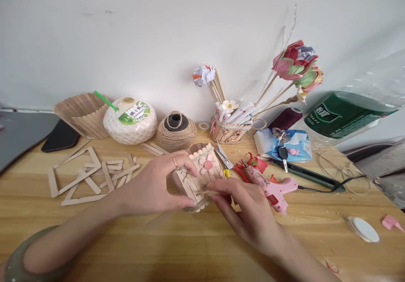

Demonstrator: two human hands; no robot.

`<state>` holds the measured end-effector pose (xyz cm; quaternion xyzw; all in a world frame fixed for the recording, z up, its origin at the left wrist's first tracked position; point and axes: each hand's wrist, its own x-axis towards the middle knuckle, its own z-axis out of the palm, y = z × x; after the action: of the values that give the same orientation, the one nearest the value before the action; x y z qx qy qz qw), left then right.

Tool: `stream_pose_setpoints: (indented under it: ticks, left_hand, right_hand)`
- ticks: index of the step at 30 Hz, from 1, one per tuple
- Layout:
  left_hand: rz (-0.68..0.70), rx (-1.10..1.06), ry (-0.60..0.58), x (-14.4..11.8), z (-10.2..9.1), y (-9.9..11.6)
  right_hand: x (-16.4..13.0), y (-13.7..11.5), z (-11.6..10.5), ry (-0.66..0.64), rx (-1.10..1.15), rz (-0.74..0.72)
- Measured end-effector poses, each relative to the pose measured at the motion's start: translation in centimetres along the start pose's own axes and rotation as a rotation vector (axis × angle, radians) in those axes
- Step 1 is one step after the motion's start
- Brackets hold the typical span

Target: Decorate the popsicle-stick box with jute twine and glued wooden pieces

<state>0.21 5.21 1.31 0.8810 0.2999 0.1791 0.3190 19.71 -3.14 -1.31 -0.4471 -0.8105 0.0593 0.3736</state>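
Well left of the left grip and farther off, a craft-stick basket is standing; nearer, loose craft sticks are lying on the tabletop. Beyond the left grip, a ball of twine is sitting.

The left grip is clamping on a stick-built box, thumb pressing its near end and index finger curling over its left part. The box is lying between both grips, its pink disc facing up. Its slats are running roughly near to far, slightly slanted, rounded ends pointing away from and toward the person; fingers are hiding too much to settle its long axis.

The right grip is closing its fingertips together on a twine strand at the box's near end. The person is apparently fixing twine along that edge; the next move seems to be calling for drawing it snug while the left grip is steadying the box.

Beyond the right grip, scissors are lying open; to its right, a pink glue gun is resting.
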Motion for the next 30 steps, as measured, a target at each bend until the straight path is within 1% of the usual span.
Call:
stream_pose_setpoints:
  ticks: [4,8,12,16,21,26,30]
  left_hand:
    - [0.015,0.047,0.059,-0.1,0.6,0.3]
    - [0.026,0.069,0.100,-0.2,1.0,0.3]
    - [-0.007,0.084,0.124,-0.2,1.2,0.5]
    - [-0.027,0.063,0.146,-0.2,1.2,0.4]
    - [0.015,0.053,0.162,-0.1,1.4,0.0]
    - [0.037,0.041,0.164,-0.2,1.5,-0.2]
    - [0.039,0.037,0.162,-0.2,1.6,-0.3]
  right_hand:
    - [0.1,-0.2,0.1,0.024,0.038,0.056]
    - [0.2,-0.3,0.5,0.062,-0.032,0.082]
    - [0.0,-0.4,0.7,0.071,-0.141,0.042]
    - [-0.3,-0.3,0.8,0.077,-0.183,-0.021]
    - [-0.4,-0.4,0.8,0.092,-0.108,-0.055]
    - [-0.2,-0.9,0.7,0.117,0.023,0.046]
    - [-0.2,-1.1,0.7,0.144,0.036,0.080]
